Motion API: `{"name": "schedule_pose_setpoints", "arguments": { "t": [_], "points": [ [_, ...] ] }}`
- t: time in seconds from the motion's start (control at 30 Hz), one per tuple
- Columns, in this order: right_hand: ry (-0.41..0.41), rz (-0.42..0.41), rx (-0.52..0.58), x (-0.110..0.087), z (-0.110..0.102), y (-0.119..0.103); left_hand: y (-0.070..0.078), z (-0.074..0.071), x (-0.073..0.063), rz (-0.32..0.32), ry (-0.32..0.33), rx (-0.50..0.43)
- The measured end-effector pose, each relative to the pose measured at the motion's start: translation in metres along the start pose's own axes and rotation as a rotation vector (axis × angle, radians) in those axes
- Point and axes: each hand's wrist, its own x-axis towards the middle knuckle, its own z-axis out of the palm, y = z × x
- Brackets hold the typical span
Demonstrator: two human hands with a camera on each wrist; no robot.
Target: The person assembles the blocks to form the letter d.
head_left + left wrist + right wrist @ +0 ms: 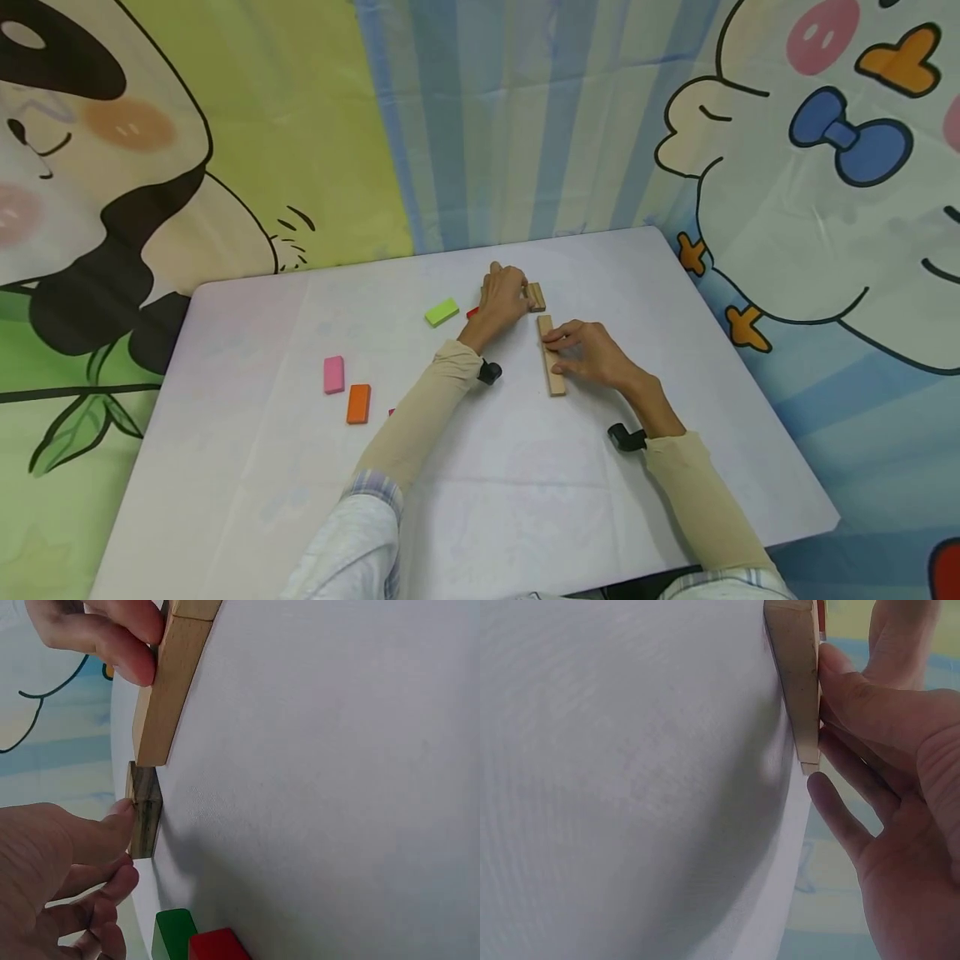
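On the white table, my left hand (501, 298) reaches to the far side and pinches a dark-grained wooden block (144, 814), thumb against its face and fingertips at its end. Nearer to me lies a row of pale wooden blocks (551, 358), laid end to end with a seam showing between them. My right hand (592, 354) pinches this row from its right side, thumb and fingertips along its edge. In the left wrist view the pale block's far end stands right by the dark-grained one.
A light green block (442, 312) and a mostly hidden red block (472, 313) lie left of my left hand. In the left wrist view a dark green block (173, 934) stands beside the red one. Pink (333, 375) and orange blocks (358, 404) lie farther left.
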Motion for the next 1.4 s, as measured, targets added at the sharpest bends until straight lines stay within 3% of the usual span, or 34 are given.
{"name": "schedule_pose_setpoints", "arguments": {
  "t": [0.77, 1.17, 1.4],
  "points": [
    [0.000, 0.005, -0.017, 0.0004, -0.0011, -0.0003, 0.0052, -0.0004, -0.0068, 0.050, -0.013, -0.036],
    [0.002, -0.004, -0.010, 0.0005, -0.0012, 0.0004, 0.0064, 0.0005, -0.0065, 0.067, -0.024, 0.001],
    [0.003, 0.007, -0.011, 0.0007, -0.0006, 0.0018, -0.0028, -0.0067, -0.0106, 0.057, -0.019, -0.011]
  ]
}}
